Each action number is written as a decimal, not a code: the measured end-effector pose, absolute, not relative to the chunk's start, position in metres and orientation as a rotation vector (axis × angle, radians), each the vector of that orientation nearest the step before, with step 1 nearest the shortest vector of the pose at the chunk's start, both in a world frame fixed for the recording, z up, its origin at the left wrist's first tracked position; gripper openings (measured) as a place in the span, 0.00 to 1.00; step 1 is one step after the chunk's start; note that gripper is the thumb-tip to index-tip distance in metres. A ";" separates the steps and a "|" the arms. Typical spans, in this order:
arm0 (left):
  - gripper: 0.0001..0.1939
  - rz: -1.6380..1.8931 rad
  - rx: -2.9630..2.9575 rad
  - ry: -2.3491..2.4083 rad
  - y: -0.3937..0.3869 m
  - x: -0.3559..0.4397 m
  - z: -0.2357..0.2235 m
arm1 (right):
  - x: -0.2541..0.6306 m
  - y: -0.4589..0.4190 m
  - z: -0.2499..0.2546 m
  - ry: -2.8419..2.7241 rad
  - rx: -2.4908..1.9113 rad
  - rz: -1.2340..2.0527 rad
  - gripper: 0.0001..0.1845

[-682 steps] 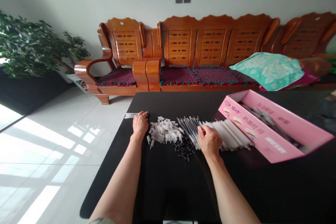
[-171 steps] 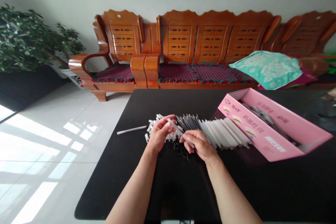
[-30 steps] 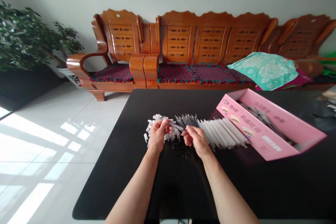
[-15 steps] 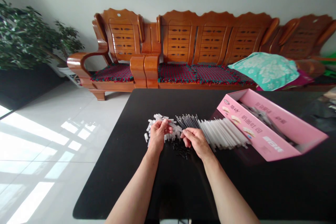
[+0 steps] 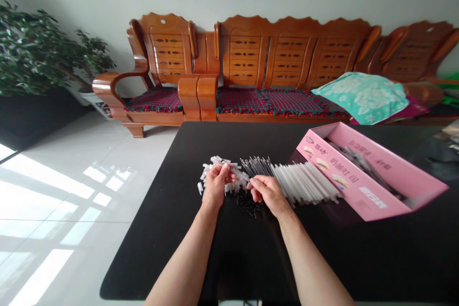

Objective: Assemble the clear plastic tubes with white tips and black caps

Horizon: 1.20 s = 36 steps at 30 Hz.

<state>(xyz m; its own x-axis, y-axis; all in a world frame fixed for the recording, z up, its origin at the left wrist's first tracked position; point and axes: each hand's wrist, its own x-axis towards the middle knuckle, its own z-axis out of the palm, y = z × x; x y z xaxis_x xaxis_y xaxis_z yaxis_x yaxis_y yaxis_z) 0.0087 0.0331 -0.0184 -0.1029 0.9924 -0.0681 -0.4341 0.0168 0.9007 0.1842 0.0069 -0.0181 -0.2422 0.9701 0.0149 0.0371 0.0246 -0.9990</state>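
My left hand [image 5: 216, 185] is closed, thumb and fingers pinching one end of a slim white translucent pen barrel [image 5: 241, 174]. At the barrel's other end, my right hand [image 5: 268, 194] is closed in a pinch; its fingertips hide what lies between them. Behind and around my left hand is a heap of short white pen caps [image 5: 200, 188]. Dark pen refills [image 5: 255, 166] with metal tips lie side by side just beyond my right hand. To their right runs a row of white translucent barrels [image 5: 306, 182]. Small black plugs [image 5: 248, 209] are scattered below, between my wrists.
A pink cardboard box [image 5: 346, 174] stands slanted on the right of the black table [image 5: 161, 253], with greyish and dark things inside. Beyond the table's far edge is a wooden bench [image 5: 247, 52] with a turquoise pillow [image 5: 366, 98]. A potted plant [image 5: 39, 52] stands at left.
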 end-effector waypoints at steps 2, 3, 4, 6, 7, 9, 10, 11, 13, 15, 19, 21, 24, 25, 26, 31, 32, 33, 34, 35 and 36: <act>0.23 1.438 0.778 0.966 0.032 0.009 -0.017 | 0.184 0.007 -0.017 -1.432 -1.101 1.324 0.19; 0.23 1.439 0.775 0.965 0.032 0.009 -0.017 | 0.185 0.006 -0.016 -1.428 -1.104 1.311 0.18; 0.23 1.440 0.773 0.964 0.032 0.009 -0.016 | 0.185 0.006 -0.016 -1.422 -1.110 1.303 0.16; 0.23 1.445 0.772 0.962 0.031 0.009 -0.016 | 0.185 0.007 -0.016 -1.408 -1.130 1.298 0.14; 0.23 1.448 0.772 0.961 0.031 0.009 -0.016 | 0.185 0.007 -0.016 -1.408 -1.142 1.299 0.14; 0.23 1.454 0.772 0.958 0.032 0.009 -0.016 | 0.185 0.007 -0.017 -1.423 -1.160 1.301 0.17; 0.23 1.455 0.773 0.956 0.032 0.009 -0.016 | 0.185 0.008 -0.018 -1.438 -1.158 1.299 0.18; 0.23 1.453 0.774 0.953 0.031 0.009 -0.016 | 0.185 0.008 -0.018 -1.457 -1.151 1.293 0.20; 0.23 1.446 0.776 0.952 0.031 0.009 -0.015 | 0.185 0.008 -0.018 -1.492 -1.129 1.271 0.20; 0.23 1.442 0.774 0.956 0.031 0.009 -0.015 | 0.185 0.008 -0.018 -1.508 -1.120 1.238 0.17; 0.23 1.447 0.766 0.965 0.031 0.009 -0.015 | 0.186 0.007 -0.017 -1.460 -1.143 1.231 0.14; 0.23 1.452 0.769 0.967 0.032 0.009 -0.016 | 0.186 0.007 -0.018 -1.458 -1.148 1.250 0.16; 0.23 1.456 0.773 0.971 0.032 0.009 -0.017 | 0.186 0.007 -0.019 -1.520 -1.132 1.258 0.20; 0.22 1.456 0.772 0.970 0.032 0.009 -0.017 | 0.186 0.007 -0.019 -1.537 -1.126 1.248 0.20; 0.22 1.455 0.771 0.967 0.032 0.009 -0.017 | 0.186 0.007 -0.019 -1.540 -1.126 1.235 0.19; 0.22 1.454 0.767 0.966 0.033 0.009 -0.018 | 0.185 0.009 -0.020 -1.441 -1.173 1.233 0.14; 0.22 1.456 0.765 0.967 0.033 0.008 -0.018 | 0.185 0.009 -0.020 -1.455 -1.177 1.234 0.15; 0.22 1.457 0.763 0.966 0.034 0.008 -0.018 | 0.186 0.009 -0.020 -1.486 -1.177 1.227 0.16; 0.22 1.458 0.762 0.965 0.034 0.008 -0.019 | 0.186 0.009 -0.020 -1.523 -1.174 1.215 0.18; 0.22 1.458 0.762 0.964 0.033 0.008 -0.019 | 0.186 0.009 -0.020 -1.552 -1.168 1.199 0.19; 0.22 1.455 0.763 0.963 0.033 0.008 -0.019 | 0.185 0.009 -0.020 -1.562 -1.163 1.187 0.19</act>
